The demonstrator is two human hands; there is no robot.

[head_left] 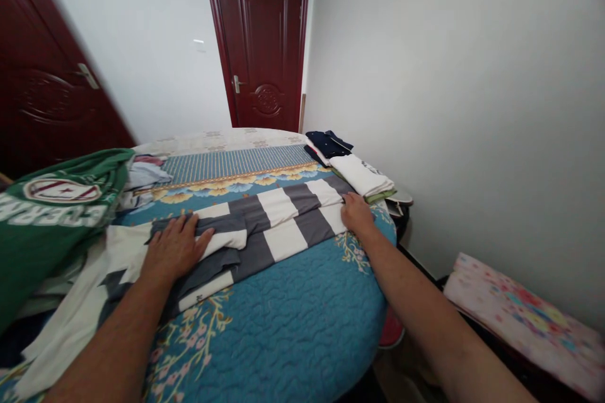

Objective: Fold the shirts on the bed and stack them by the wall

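A grey and white striped shirt (283,217) lies stretched lengthwise across the bed, folded narrow, with a sleeve folded over near its left part. My left hand (174,249) rests flat on the shirt's left part, fingers spread. At the far right end, my right hand (357,213) has its fingers curled on the shirt's edge, pinching the fabric. A white sleeve (61,334) trails off the shirt toward the lower left.
A green shirt with white lettering (61,201) is heaped with other clothes on the left. Folded clothes (362,176) are stacked at the bed's right edge. A blue floral quilt (293,321) covers the bed. A pink floral item (524,321) stands by the right wall.
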